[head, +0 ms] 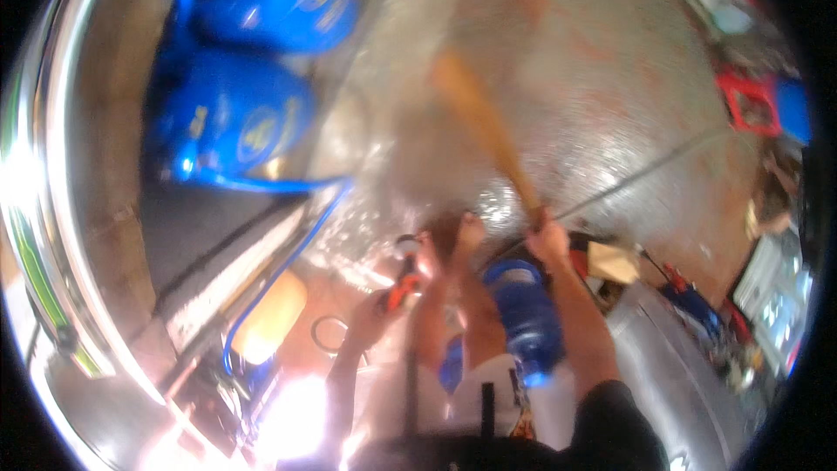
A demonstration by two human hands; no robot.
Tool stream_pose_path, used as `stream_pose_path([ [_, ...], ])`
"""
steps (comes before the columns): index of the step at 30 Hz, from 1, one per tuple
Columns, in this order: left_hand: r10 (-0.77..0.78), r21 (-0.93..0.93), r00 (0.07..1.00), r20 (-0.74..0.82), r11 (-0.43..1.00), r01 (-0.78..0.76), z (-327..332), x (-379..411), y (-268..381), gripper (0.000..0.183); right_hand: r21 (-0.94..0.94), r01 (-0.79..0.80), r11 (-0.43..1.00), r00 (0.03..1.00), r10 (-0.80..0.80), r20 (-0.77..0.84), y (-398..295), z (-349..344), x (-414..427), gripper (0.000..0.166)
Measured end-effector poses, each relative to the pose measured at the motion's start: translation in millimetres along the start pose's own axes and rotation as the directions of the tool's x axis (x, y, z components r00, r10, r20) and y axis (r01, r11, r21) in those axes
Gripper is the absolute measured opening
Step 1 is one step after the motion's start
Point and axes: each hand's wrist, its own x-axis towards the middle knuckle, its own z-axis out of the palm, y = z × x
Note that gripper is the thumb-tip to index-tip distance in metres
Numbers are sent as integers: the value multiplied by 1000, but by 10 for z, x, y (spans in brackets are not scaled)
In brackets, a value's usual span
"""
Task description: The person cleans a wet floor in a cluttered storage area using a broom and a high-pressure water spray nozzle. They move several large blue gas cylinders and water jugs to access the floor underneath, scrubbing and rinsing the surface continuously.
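Note:
My right hand (549,241) grips the narrow end of a long wooden piece (487,121), which looks like a tool handle. The piece slants up and to the left over the concrete floor (608,98), widening towards its blurred far end. In my left hand (374,317) is an orange-and-black hand tool (404,284); its dark, curved head points towards my feet, and its exact kind is unclear. A blue plastic water bottle (526,320) lies between my right forearm and my bare legs.
Two blue tanks (239,114) with a blue hose (288,258) stand at left. A yellowish container (271,317) and a ring (329,333) are near my left hand. A grey metal panel (660,353), a tan block (613,261) and a red crate (732,104) are at right.

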Motion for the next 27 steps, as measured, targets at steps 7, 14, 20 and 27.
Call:
stream_pose_path([
  [7,-4,172,990,-138,985,28,343,26,-553,49,-39,155,987,988,-155,16,-226,1272,1297,49],
  [14,-428,40,902,-59,902,431,166,-365,-747,48,-211,457,864,792,-288,538,148,1587,-27,55],
  [20,-447,155,892,-67,879,452,161,-539,-983,55,-251,289,924,950,-309,-43,-252,449,1339,50],
  [27,-68,191,980,-188,976,104,25,221,-725,62,-429,366,826,930,-333,153,-1834,1239,2170,71],
])
